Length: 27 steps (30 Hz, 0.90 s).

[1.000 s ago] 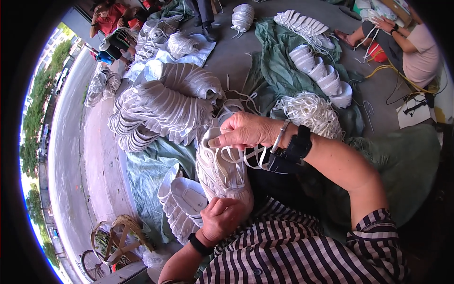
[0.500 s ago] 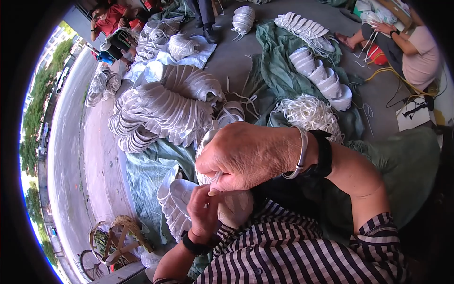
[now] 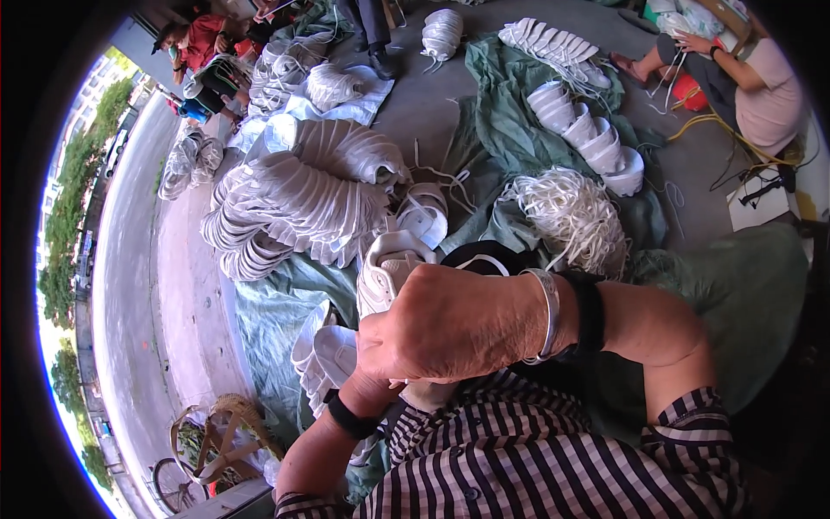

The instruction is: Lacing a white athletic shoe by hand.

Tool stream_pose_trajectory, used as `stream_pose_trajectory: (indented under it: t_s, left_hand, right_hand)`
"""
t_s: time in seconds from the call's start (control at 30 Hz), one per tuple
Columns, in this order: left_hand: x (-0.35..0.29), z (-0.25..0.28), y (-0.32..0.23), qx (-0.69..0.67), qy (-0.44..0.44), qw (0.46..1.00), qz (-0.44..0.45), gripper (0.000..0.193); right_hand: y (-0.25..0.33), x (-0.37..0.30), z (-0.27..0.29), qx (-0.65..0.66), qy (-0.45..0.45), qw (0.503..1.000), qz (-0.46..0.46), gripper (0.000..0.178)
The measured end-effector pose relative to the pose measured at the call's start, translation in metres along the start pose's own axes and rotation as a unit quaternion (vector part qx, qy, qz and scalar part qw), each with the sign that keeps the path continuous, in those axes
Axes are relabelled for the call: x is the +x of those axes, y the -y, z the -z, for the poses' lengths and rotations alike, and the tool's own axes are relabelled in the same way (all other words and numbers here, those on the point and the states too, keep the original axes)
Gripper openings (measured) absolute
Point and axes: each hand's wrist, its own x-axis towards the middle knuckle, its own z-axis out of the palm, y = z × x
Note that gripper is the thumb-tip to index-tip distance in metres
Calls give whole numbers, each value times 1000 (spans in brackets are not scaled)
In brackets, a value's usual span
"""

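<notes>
A white shoe upper (image 3: 383, 275) lies in front of me, its lower part hidden behind my hands. Curled closed with its back toward me, my right hand (image 3: 462, 324) covers whatever its fingers hold. My left hand (image 3: 373, 391) sits just below and left of it, touching or nearly so; its fingers are hidden. Several more white uppers (image 3: 333, 350) lie nested to the left of my hands. Beyond the near upper stands another white upper (image 3: 424, 214). A loose heap of white laces (image 3: 566, 216) lies ahead to the right.
Long stacks of white uppers (image 3: 303, 199) fill the left middle. A nested row of uppers (image 3: 588, 138) rests on green sheeting (image 3: 497, 95). People sit at far left (image 3: 203, 43) and far right (image 3: 765, 99); another stands between. A woven basket (image 3: 233, 432) is at lower left.
My right hand has moved down and turned, now covering the left hand's fingers. My left hand's wrist has risen slightly. More of the near shoe upper shows above my hands.
</notes>
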Motion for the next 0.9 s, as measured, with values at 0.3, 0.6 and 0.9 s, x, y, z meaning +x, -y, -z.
stream_pose_trajectory:
  t_s: [0.3, 0.6, 0.9]
  left_hand:
    - [-4, 4, -23, -337, -150, 897, 243, 22]
    - [0, 67, 31, -716, -239, 619, 216, 20]
    - [-120, 291, 259, -493, -463, 608, 416, 28]
  right_hand:
    - [-13, -59, -4, 172, -148, 939, -257, 14]
    - [-41, -254, -33, 739, -467, 249, -416, 38]
    - [1, -463, 15, 546, -612, 286, -496, 29]
